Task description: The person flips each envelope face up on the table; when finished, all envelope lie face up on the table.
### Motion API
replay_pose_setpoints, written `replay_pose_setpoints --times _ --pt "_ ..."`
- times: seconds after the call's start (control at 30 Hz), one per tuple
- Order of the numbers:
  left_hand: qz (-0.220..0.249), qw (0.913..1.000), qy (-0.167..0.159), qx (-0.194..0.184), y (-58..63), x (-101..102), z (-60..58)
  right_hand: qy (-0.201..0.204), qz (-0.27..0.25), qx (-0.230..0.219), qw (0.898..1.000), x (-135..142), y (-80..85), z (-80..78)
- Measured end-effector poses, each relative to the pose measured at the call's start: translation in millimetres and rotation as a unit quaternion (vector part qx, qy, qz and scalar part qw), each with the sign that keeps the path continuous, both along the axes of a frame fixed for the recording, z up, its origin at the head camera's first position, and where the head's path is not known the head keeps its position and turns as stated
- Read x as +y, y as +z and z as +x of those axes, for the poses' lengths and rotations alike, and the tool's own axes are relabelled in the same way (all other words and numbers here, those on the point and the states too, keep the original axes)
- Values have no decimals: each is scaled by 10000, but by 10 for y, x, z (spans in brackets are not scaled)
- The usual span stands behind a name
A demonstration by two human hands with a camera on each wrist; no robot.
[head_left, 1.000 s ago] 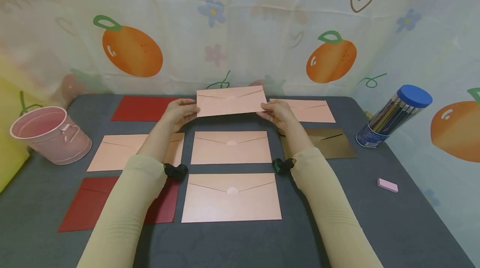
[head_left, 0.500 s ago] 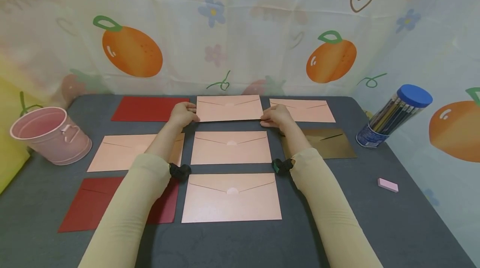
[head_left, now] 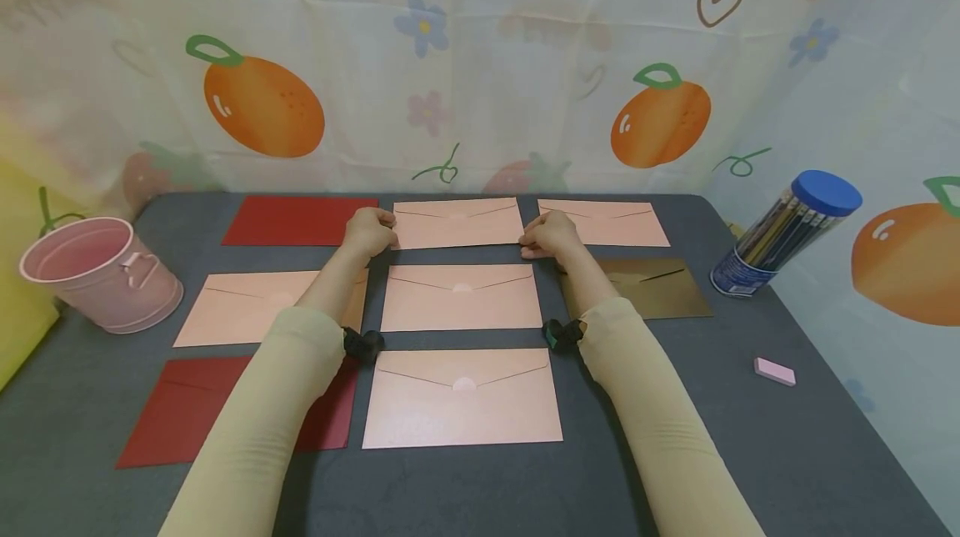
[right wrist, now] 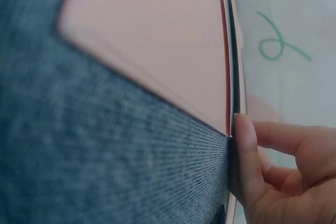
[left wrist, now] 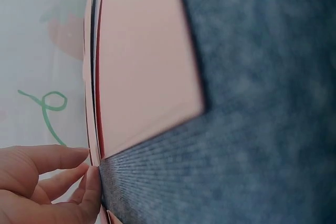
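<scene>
A pale pink envelope [head_left: 457,228] lies low in the middle of the back row, at or very near the table surface. My left hand [head_left: 367,233] pinches its left edge, and the fingers [left wrist: 58,158] show at a corner in the left wrist view. At the opposite edge, my right hand [head_left: 552,235] holds it between thumb and fingers; the thumb [right wrist: 247,135] shows in the right wrist view. Directly in front lie a second pink envelope [head_left: 462,299] and a third pink envelope [head_left: 463,412], forming a column.
Left are a red envelope [head_left: 292,222], a pink envelope [head_left: 236,303] and a dark red envelope [head_left: 176,412], the last two partly under my arm. Right are a pink envelope [head_left: 611,228], gold envelope [head_left: 663,287], pencil jar [head_left: 783,233] and eraser [head_left: 775,371]. A pink bucket [head_left: 101,274] stands left.
Both hands have lowered the pink envelope from above the back of the table to the surface or close to it. The other envelopes have stayed put.
</scene>
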State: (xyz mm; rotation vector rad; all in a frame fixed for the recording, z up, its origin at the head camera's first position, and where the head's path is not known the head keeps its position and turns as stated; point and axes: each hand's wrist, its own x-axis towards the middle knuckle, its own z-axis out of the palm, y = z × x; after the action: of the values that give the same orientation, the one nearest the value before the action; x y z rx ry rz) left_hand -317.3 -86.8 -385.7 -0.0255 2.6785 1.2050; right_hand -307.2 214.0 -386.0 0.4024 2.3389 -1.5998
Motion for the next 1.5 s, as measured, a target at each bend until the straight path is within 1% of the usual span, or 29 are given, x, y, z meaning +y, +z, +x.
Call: replay_pose_setpoints --times 0.27,0.47,0.57,0.67,0.77,0.83,0.9,0.97,1.07,1.17,1.23,1.4,1.5 --pt "68 10000 -35 1 -6 -5 -8 12 240 61 9997 -5 -5 -10" --pt "125 9997 -214 -3 10 -51 -11 139 442 145 9988 -35 5 -11" --pt "165 9995 -265 60 57 -98 -2 238 638 150 9976 -61 16 -7" --pt "359 9990 -173 198 160 -177 17 360 1003 256 9940 -90 34 -2" --pt "660 9969 82 425 294 -335 27 505 1252 409 9900 -134 76 -7" --pt "855 9943 309 564 366 -497 23 628 1265 562 9884 -179 125 0" --pt "1024 9909 596 635 411 -687 23 764 1171 704 9877 -242 179 9" --pt "1126 9877 869 656 416 -891 23 874 1058 895 9865 -323 222 24" --pt "1128 9847 1204 558 384 -1166 45 984 927 1121 9845 -469 248 20" --pt "954 9853 1349 444 334 -1371 81 1050 785 1286 9830 -654 236 1" --pt "885 9859 1373 365 303 -1460 111 1113 725 1375 9815 -798 222 -10" --pt "858 9872 1342 129 229 -1573 168 1374 621 1631 9750 -1177 184 -17" --pt "810 9885 1275 -4 176 -1619 191 1590 582 1700 9708 -1387 160 0"
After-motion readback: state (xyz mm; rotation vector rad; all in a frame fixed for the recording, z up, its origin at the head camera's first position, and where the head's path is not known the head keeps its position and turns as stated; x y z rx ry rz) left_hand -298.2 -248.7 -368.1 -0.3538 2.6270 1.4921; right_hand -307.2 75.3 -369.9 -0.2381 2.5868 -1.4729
